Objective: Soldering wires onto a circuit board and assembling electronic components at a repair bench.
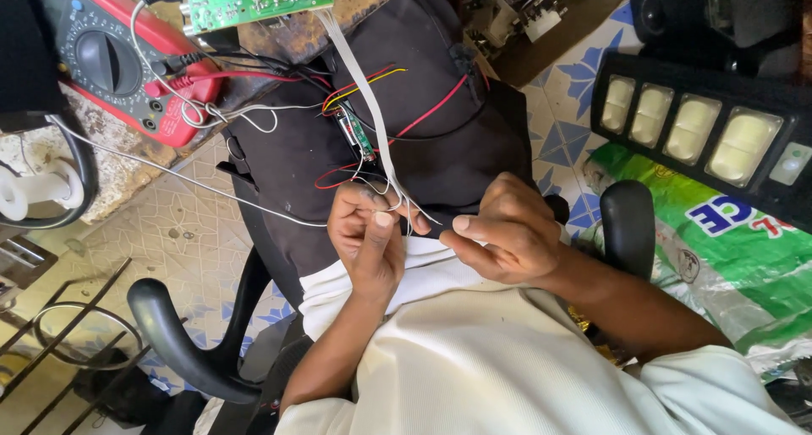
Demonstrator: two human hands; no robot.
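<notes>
My left hand (368, 236) pinches a bundle of thin white wires (391, 200) over my lap. Just to its right, my right hand (506, 232) has thumb and forefinger closed on one fine strand from that bundle. A flat white ribbon cable (355, 71) runs from a green circuit board (245, 0) at the top down to my hands. A small narrow circuit board (359, 135) with red, yellow and black wires (423, 114) lies on my dark trousers. A red multimeter (110, 63) sits at the upper left, its leads trailing toward the boards.
Black chair armrests stand on my left (182, 342) and right (628, 224). A black lamp panel with several pale lenses (702, 131) lies at the right above a green printed sack (727, 257). A metal wire rack (68, 333) is at the lower left on the tiled floor.
</notes>
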